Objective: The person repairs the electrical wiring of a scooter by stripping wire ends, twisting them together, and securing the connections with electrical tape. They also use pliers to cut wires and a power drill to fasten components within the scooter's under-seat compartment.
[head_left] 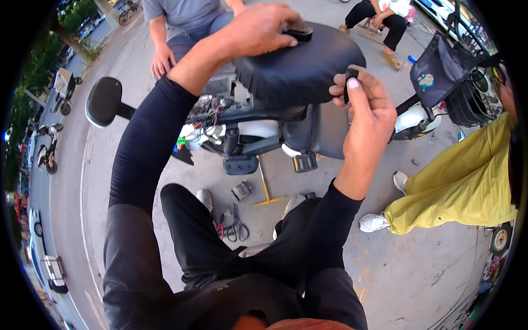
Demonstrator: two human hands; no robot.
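Note:
A black scooter seat lies tilted up in front of me, its cover wrinkled along the left edge. My left hand reaches over its far side, fingers closed on a small black rounded piece at the seat's top. What this piece is I cannot make out. At the near right corner of the seat, my right hand pinches a short black strip-like piece between thumb and fingers. Below the seat, bare wiring shows in the scooter's body.
Scissors, red-handled pliers and a yellow T-handled tool lie on the ground between my feet. One person sits beyond the seat, another farther back. Someone in yellow trousers stands right, beside a scooter with a basket.

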